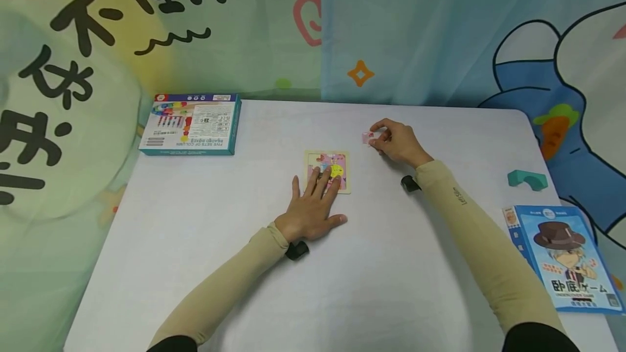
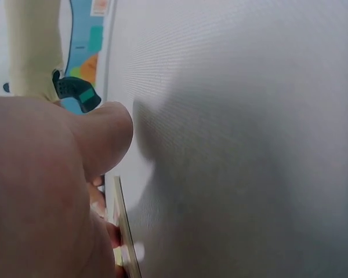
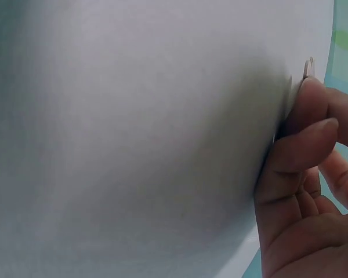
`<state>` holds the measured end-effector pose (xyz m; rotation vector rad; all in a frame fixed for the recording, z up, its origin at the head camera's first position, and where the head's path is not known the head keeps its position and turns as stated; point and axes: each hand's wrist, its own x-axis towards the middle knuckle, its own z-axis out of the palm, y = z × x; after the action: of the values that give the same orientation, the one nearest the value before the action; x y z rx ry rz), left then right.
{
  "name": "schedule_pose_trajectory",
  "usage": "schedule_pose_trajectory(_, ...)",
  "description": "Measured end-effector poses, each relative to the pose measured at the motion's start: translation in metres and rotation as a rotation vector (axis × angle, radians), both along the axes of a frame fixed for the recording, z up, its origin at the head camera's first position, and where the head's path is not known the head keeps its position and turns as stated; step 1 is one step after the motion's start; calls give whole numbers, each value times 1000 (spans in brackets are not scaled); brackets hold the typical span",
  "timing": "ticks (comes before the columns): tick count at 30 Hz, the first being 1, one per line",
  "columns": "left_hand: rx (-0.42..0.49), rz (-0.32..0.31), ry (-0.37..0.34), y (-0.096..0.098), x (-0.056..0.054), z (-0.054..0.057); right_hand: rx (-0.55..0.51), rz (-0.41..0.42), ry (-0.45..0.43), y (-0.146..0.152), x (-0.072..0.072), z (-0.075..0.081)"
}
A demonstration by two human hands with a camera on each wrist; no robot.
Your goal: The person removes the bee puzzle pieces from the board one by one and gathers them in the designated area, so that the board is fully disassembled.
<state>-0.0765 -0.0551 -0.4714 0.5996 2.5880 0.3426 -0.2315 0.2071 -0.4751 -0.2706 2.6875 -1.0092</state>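
Note:
A small square picture board with a pale yellow border lies mid-table, its printed picture partly covered by fingers. My left hand rests its outstretched fingers on the lower part of this board, thumb spread to the right. In the left wrist view the board's edge shows as a thin pale strip under the fingers. Farther back and to the right, my right hand pinches a small flat pink piece between thumb and fingers, close to the tabletop. Only a sliver of the piece appears in the right wrist view.
On the white table, a boxed game lies at the back left. A green arch-shaped block and a blue box with a hat-wearing cartoon figure lie along the right edge. A printed curtain hangs behind.

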Motion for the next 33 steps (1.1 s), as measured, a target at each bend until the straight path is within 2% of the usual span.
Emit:
schedule_pose_trajectory(6, 6, 1, 6, -1, -1, -2, 2, 8, 10, 1, 0, 0)
schedule_pose_trajectory(12, -1, -5, 19, -2, -2, 0, 20, 14, -7, 3, -2, 1)
schedule_pose_trajectory(23, 16, 15, 57, -4, 0, 2, 30, 23, -33, 6, -5, -2)
schedule_pose_trajectory(33, 47, 33, 60, -5, 1, 1, 35, 22, -37, 4, -4, 2)
